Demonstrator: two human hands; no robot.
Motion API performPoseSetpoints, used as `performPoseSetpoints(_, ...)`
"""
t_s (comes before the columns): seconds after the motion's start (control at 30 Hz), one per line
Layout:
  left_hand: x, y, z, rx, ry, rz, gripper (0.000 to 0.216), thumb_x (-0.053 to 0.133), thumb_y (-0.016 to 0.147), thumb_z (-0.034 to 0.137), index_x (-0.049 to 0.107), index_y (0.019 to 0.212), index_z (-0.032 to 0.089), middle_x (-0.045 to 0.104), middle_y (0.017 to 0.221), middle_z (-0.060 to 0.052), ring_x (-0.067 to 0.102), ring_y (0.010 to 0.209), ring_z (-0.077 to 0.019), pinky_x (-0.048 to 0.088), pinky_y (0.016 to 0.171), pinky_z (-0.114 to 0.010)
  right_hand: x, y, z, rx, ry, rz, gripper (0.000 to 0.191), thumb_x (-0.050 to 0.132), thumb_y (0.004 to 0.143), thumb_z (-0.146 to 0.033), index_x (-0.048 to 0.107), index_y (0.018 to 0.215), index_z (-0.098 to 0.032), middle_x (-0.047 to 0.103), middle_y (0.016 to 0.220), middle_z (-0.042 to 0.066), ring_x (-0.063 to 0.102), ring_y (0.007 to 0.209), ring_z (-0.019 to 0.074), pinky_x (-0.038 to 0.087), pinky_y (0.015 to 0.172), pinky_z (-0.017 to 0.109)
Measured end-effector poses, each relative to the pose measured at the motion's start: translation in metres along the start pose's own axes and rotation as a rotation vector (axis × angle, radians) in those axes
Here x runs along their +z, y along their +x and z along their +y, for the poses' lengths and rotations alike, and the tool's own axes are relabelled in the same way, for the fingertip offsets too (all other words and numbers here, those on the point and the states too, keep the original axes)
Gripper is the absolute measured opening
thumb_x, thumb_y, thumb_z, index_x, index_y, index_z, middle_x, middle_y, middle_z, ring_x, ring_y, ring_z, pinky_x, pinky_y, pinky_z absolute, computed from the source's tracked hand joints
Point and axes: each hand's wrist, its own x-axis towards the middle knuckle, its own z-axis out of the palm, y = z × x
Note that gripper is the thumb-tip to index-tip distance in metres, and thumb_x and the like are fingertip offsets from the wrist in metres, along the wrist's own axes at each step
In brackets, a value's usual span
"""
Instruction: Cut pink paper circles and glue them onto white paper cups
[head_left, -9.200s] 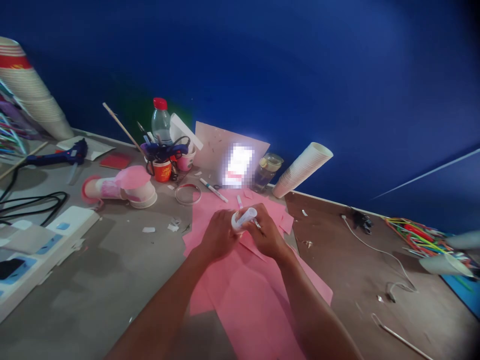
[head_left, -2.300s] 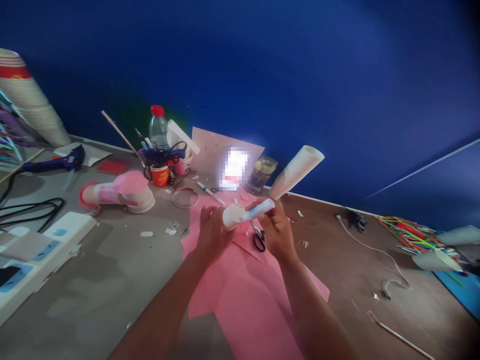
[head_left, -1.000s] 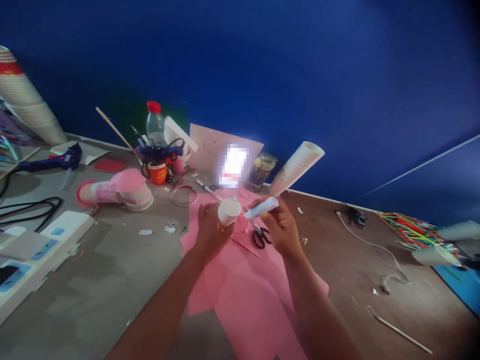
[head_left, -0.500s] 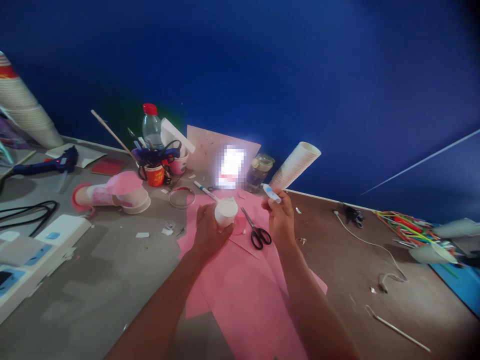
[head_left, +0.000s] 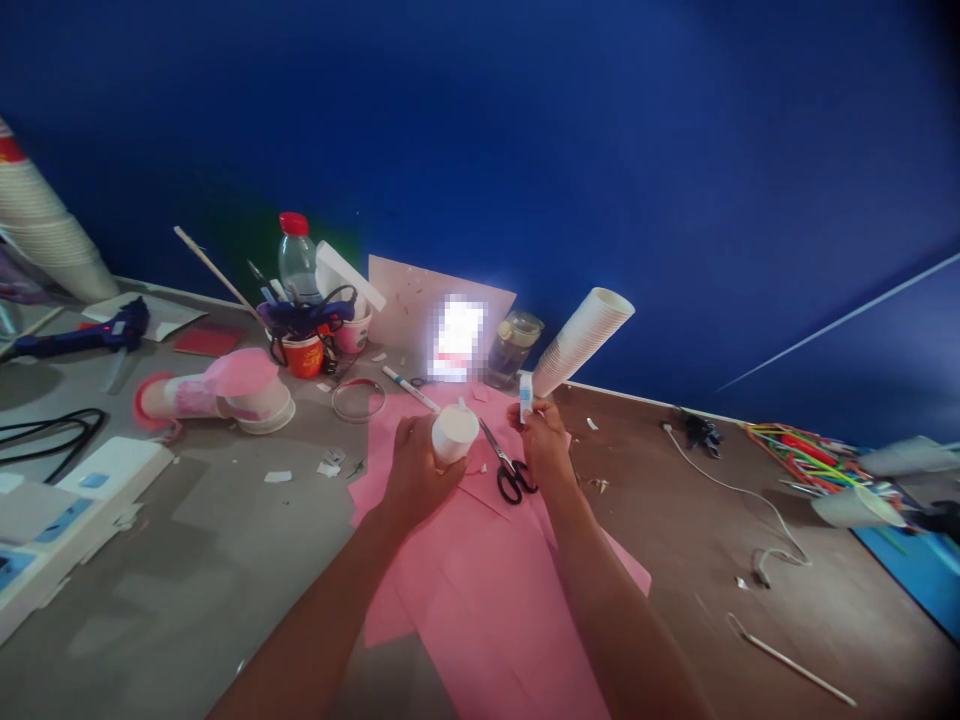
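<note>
My left hand (head_left: 415,470) is wrapped round a white paper cup (head_left: 454,435), whose pale round end faces up. To its right, my right hand (head_left: 546,440) pinches a small white tube with a blue label (head_left: 526,393), held upright and apart from the cup. Black-handled scissors (head_left: 515,480) lie between the two hands on sheets of pink paper (head_left: 487,590). A white marker pen (head_left: 409,387) rests just beyond my left hand.
Behind stand a glowing blurred screen (head_left: 456,340), a jar (head_left: 515,348) and a leaning stack of paper cups (head_left: 589,340). On the left are a pink-covered cup piece (head_left: 244,385), a glue gun (head_left: 94,330) and a power strip (head_left: 97,500). A cable (head_left: 720,485) lies right.
My right hand has moved a little left and down, and the tube has turned from slanted to upright. My left hand still holds the cup. The whole view has shifted slightly.
</note>
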Motion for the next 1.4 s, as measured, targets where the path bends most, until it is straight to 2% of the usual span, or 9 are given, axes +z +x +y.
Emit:
performPoseSetpoints(0.13,-0.001,-0.001,0.001,0.033,0.01,-0.013,0.053,0.063,0.067,0.026,0.043,0.115,0.017,0.055,0.101,-0.01,0.044,0.104,-0.0289,0.04,0.09,-0.045,-0.006,0.002,0.003,-0.029,-0.091,-0.017,0.031,0.055,0.07,-0.027,0.051,0.101,-0.02,0.066,0.083,0.002,0.061,0.078,0.0159,0.047,0.074,0.034)
performPoseSetpoints(0.3,-0.002,-0.001,0.0,0.047,0.026,-0.007,0.053,0.063,0.067,0.026,0.043,0.115,0.017,0.055,0.102,-0.009,0.044,0.105,-0.0291,0.04,0.091,-0.045,-0.01,0.001,0.001,-0.092,-0.32,-0.043,0.027,0.048,0.077,-0.036,0.06,0.095,-0.019,0.065,0.094,0.005,0.058,0.086,0.0173,0.045,0.077,0.033)
performPoseSetpoints(0.47,-0.002,-0.001,0.0,0.062,0.025,-0.012,0.051,0.062,0.067,0.025,0.044,0.115,0.018,0.056,0.104,-0.009,0.047,0.104,-0.028,0.04,0.089,-0.044,-0.014,0.005,-0.001,-0.119,-0.525,0.056,0.037,0.054,0.072,-0.039,0.06,0.102,-0.018,0.061,0.082,0.0,0.053,0.075,0.015,0.041,0.071,0.029)
performPoseSetpoints(0.63,-0.002,-0.001,0.001,0.052,0.007,-0.022,0.048,0.062,0.067,0.024,0.044,0.112,0.018,0.057,0.102,-0.009,0.048,0.102,-0.028,0.039,0.09,-0.045,-0.017,0.008,0.0,-0.105,-0.767,0.043,0.028,0.057,0.066,-0.036,0.064,0.086,-0.017,0.056,0.064,-0.002,0.049,0.061,0.0148,0.038,0.062,0.027)
performPoseSetpoints(0.73,-0.002,-0.001,0.0,0.046,0.001,-0.025,0.044,0.062,0.067,0.024,0.045,0.108,0.019,0.057,0.098,-0.008,0.05,0.099,-0.0271,0.04,0.089,-0.044,-0.017,0.009,0.003,-0.095,-0.904,0.044,0.02,0.057,0.064,-0.035,0.062,0.074,-0.019,0.06,0.066,0.001,0.053,0.068,0.0183,0.039,0.065,0.028)
performPoseSetpoints(0.87,-0.002,-0.001,0.002,0.044,-0.006,-0.023,0.045,0.062,0.066,0.022,0.045,0.108,0.019,0.057,0.098,-0.008,0.05,0.1,-0.0268,0.04,0.089,-0.044,-0.017,0.01,0.006,-0.091,-1.054,0.058,0.018,0.057,0.065,-0.036,0.059,0.074,-0.02,0.062,0.072,0.004,0.054,0.081,0.0223,0.038,0.073,0.031)
performPoseSetpoints(1.07,-0.004,0.0,0.005,0.054,-0.006,-0.037,0.045,0.061,0.068,0.022,0.043,0.108,0.019,0.058,0.099,-0.008,0.051,0.099,-0.0257,0.04,0.09,-0.044,-0.015,0.011,0.005,-0.061,-1.154,0.027,0.019,0.056,0.069,-0.035,0.06,0.08,-0.02,0.063,0.074,0.004,0.054,0.079,0.0216,0.037,0.074,0.032)
performPoseSetpoints(1.23,-0.002,-0.001,0.001,0.072,0.011,-0.029,0.045,0.062,0.067,0.023,0.045,0.108,0.018,0.057,0.1,-0.008,0.049,0.101,-0.0265,0.04,0.089,-0.043,-0.014,0.008,0.002,-0.052,-1.171,0.0,0.018,0.057,0.066,-0.035,0.061,0.075,-0.02,0.062,0.069,0.002,0.053,0.081,0.0226,0.036,0.075,0.033)
performPoseSetpoints(1.4,-0.001,-0.002,-0.001,0.057,0.012,-0.04,0.053,0.063,0.067,0.027,0.042,0.115,0.018,0.054,0.104,-0.009,0.045,0.106,-0.0286,0.04,0.09,-0.045,-0.021,0.005,-0.013,-0.049,-1.158,0.078,0.026,0.05,0.068,-0.027,0.06,0.091,-0.02,0.064,0.075,0.001,0.055,0.083,0.0218,0.034,0.081,0.036)
